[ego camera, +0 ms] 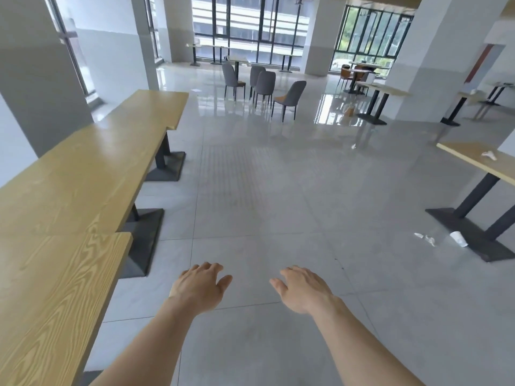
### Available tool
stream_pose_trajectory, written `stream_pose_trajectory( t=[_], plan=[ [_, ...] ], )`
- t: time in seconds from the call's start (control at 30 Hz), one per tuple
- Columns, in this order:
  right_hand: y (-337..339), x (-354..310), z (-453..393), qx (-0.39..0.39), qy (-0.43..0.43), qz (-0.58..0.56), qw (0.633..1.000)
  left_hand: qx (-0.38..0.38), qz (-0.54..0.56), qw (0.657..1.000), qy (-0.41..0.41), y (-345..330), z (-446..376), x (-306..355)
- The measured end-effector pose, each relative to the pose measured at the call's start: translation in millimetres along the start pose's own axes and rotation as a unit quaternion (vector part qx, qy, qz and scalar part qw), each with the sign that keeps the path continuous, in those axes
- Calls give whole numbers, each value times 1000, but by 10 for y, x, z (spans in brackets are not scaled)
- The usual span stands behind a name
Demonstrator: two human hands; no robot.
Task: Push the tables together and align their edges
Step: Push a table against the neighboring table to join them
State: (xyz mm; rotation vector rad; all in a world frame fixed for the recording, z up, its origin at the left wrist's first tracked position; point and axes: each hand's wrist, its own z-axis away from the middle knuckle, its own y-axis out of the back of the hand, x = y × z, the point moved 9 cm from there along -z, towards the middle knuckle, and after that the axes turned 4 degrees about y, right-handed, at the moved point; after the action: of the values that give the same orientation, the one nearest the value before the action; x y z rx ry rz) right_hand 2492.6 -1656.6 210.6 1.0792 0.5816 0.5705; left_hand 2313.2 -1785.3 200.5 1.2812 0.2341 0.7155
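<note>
A row of light wooden tables runs along the left wall. The nearest table [50,296] butts against the middle table [83,174], its right edge set back to the left of the middle one's. The far table [156,107] juts out past the middle table's right edge. My left hand [202,285] and my right hand [302,288] hover palm-down over the bare floor, fingers relaxed, holding nothing. Both hands are right of the nearest table and do not touch it.
Another wooden table [473,160] on a black pedestal stands at the right, with a tipped paper cup [458,238] and scraps of paper on the floor by its base. Grey chairs [263,84] cluster far ahead. Wide tiled floor lies between the table rows.
</note>
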Motion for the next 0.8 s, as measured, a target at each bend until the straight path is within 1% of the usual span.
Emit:
stream_pose_trajectory(
  t=[0.27, 0.4, 0.47, 0.57, 0.7, 0.8],
  plan=[
    [491, 0, -1919, -20, 70, 27, 997, 7, 26, 996, 82, 358, -1430, -263],
    [840, -309, -2841, -34, 128, 49, 990, 23, 63, 987, 147, 679, -2000, -583],
    [995, -563, -3235, -37, 162, 62, 984, 43, 83, 979, 180, 859, -2201, -811],
    [1026, -1065, -3688, -60, 211, 92, 971, 56, 107, 966, 230, 988, -2298, -1224],
    [883, -2030, -4164, -90, 292, 122, 944, 75, 138, 934, 320, 1022, -2209, -1983],
    [678, -2820, -4363, -113, 357, 143, 916, 79, 166, 902, 392, 929, -2031, -2614]
  ],
)
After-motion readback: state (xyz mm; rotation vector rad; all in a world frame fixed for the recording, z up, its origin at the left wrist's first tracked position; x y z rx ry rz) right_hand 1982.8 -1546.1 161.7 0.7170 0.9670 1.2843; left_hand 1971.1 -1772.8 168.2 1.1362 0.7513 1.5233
